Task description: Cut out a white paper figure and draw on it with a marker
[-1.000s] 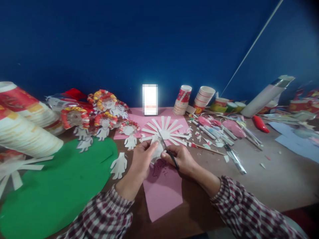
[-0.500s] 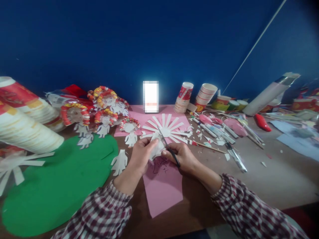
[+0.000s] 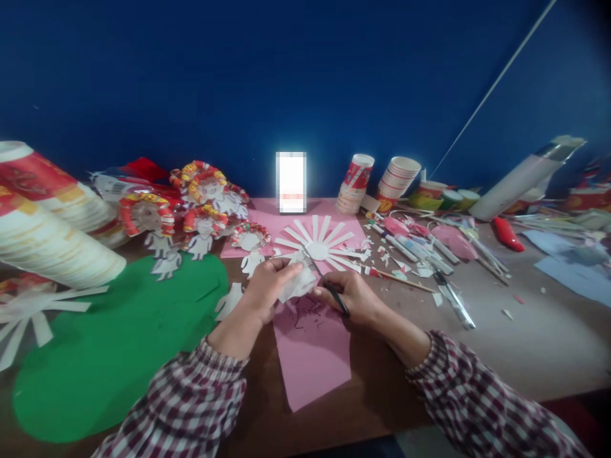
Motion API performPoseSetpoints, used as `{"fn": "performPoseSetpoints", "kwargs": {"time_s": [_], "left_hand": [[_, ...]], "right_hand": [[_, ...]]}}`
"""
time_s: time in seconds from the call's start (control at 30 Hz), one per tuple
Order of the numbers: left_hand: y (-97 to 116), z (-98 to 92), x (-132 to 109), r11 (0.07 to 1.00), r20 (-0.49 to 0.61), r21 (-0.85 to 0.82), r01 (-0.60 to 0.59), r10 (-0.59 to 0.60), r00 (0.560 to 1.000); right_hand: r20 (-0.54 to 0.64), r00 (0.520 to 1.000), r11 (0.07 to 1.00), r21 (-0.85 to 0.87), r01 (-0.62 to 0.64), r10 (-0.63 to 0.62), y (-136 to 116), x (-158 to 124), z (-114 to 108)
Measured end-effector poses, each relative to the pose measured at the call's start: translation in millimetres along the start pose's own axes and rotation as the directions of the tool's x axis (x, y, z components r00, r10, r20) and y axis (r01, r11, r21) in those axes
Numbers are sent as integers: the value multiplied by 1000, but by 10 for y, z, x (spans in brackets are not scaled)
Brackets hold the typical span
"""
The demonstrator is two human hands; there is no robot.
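Note:
My left hand (image 3: 268, 284) pinches a small white piece of paper (image 3: 296, 284) between thumb and fingers. In my right hand (image 3: 356, 298) is a pair of scissors (image 3: 337, 296) with black handles, its blades pointing up and left along the paper's right edge. Below both hands lies a pink sheet (image 3: 312, 362) with dark pen lines on it. Just beyond them sits a white paper cut into rays (image 3: 316, 250). Beside my left wrist, a white paper figure cutout (image 3: 231, 301) lies partly covered by the arm.
Green sheet (image 3: 119, 356) and stacked paper cups (image 3: 57, 235) lie at left, near doll cutouts with red-and-yellow rings (image 3: 146, 216). A phone with a blurred screen (image 3: 291, 183) stands at the back. Markers (image 3: 417, 249), paper scraps and a brush (image 3: 405, 280) are at right.
My left hand has shifted slightly left, and the white paper has turned and tilted lower in its grip. The scissors stay at the paper's edge. The whole view has shifted a little.

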State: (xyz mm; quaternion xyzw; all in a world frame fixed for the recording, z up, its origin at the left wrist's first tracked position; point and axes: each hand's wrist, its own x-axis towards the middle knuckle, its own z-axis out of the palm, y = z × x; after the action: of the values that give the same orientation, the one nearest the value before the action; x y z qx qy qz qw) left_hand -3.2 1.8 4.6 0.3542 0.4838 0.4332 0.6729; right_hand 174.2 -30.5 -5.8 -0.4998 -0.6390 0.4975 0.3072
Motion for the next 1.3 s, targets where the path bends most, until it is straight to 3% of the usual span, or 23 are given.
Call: {"fn": "performPoseSetpoints", "kwargs": {"time_s": [0.17,0.53,1.3], "left_hand": [[-1,-79,39,999,41,51,-17,15,999],[33,-171,68,996,98,57,64,-69,993],[65,-203,77,989,183,96,114,-130,975]], "right_hand": [[16,1000,999,-51,8,-8,-14,4,-25],[58,998,984,-172,40,-31,-27,33,-79],[191,981,996,-86,12,5,-22,32,-124]]}}
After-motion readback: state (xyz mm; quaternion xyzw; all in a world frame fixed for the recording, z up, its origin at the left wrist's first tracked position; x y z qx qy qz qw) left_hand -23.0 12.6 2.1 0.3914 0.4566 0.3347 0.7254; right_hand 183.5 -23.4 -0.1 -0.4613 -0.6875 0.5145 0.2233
